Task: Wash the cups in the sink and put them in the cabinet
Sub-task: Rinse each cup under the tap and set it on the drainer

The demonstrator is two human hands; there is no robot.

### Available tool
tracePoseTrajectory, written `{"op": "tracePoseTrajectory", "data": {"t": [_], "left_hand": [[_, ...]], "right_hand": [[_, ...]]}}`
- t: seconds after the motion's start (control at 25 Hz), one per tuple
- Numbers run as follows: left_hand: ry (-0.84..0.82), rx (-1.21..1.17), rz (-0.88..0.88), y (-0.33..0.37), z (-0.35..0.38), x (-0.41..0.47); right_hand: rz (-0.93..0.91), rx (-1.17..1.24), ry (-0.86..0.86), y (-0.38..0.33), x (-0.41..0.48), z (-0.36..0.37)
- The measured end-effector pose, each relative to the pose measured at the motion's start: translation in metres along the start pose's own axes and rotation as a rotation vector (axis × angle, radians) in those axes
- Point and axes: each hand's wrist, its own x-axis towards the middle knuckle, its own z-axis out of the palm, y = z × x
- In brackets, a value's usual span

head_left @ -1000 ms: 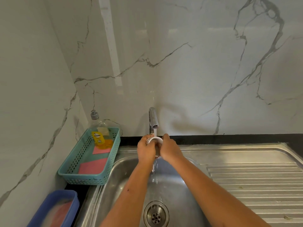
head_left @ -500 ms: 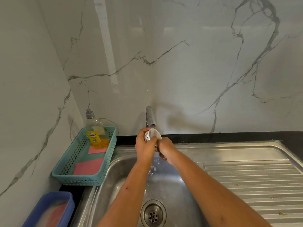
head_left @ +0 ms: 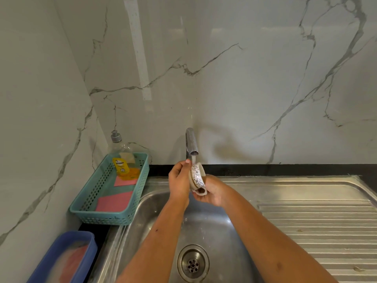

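Two containers sit at the left of the frame. Nearest, in the lower left corner, a blue tub (head_left: 61, 260) holds something pinkish-red, blurred under a cloudy cover. Beyond it a teal basket (head_left: 106, 218) with slotted walls carries two pink cloths (head_left: 114, 201) lying flat. At its far end stands a clear soap bottle (head_left: 120, 160) with a yellow label, a grey cap and orange liquid low inside.

Right of them the steel sink (head_left: 214, 227) fills the lower middle, its drain (head_left: 192, 265) near the bottom edge. A ridged drainboard (head_left: 316, 225) runs off to the right. Above the basin, at mid-frame, both hands hold the cup (head_left: 196, 176), white with a dark pattern and a gold band. It is tipped on its side just under the tap (head_left: 191, 142), and water falls onto it. The left hand (head_left: 178, 180) curls round its left side, while the right hand (head_left: 212, 193) cradles the lower end by the handle. Behind, a black counter strip (head_left: 285, 169) meets the grey-veined marble wall (head_left: 244, 78).

Half a second ago the hands were bunched closer together. Now the right hand sits lower and the cup's patterned wall shows more fully.
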Motion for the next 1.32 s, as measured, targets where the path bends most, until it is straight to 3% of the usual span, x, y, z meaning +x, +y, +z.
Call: {"op": "tracePoseTrajectory", "data": {"t": [0.12,0.28,0.36,0.48,0.56,0.72,0.8,0.92,1.04,1.08,1.12,1.2,1.32], "left_hand": [[0.095,-0.014,-0.103,-0.009,-0.009,0.003],[0.217,-0.132,-0.403,-0.009,-0.023,0.005],[0.185,-0.143,-0.431,-0.01,-0.031,0.006],[-0.024,-0.135,-0.364,-0.016,-0.03,0.003],[-0.123,-0.077,-0.274,-0.018,-0.027,0.003],[-0.098,0.021,-0.302,-0.017,-0.025,0.005],[-0.044,0.151,-0.308,-0.015,-0.024,0.011],[0.05,0.338,-0.226,-0.017,-0.021,0.018],[-0.048,0.338,-0.263,-0.019,-0.014,0.01],[-0.064,0.315,-0.29,-0.019,-0.012,0.007],[-0.042,0.318,-0.306,-0.019,-0.012,0.007],[0.006,0.431,-0.297,-0.014,-0.016,0.01],[-0.201,0.852,-0.223,-0.008,-0.026,0.011]], "right_hand": [[-0.02,0.037,0.144,0.0,0.013,0.012],[-0.004,-0.259,0.08,0.0,0.01,0.024],[-0.116,-0.293,0.217,-0.001,0.016,0.028],[-0.243,-0.274,0.354,-0.002,0.022,0.031],[-0.312,-0.452,0.353,-0.001,0.022,0.028],[-0.496,-1.085,0.389,-0.009,0.014,0.022],[-0.552,-1.242,0.418,-0.011,0.011,0.023],[-0.546,-1.08,0.438,-0.007,0.011,0.024],[-0.371,-0.571,0.368,-0.005,0.016,0.023],[-0.344,-0.569,0.364,-0.004,0.016,0.022],[-0.355,-0.703,0.368,-0.004,0.014,0.022],[-0.484,-1.2,0.42,-0.006,0.006,0.022],[-0.684,-1.735,0.326,-0.015,0.001,0.024]]}}
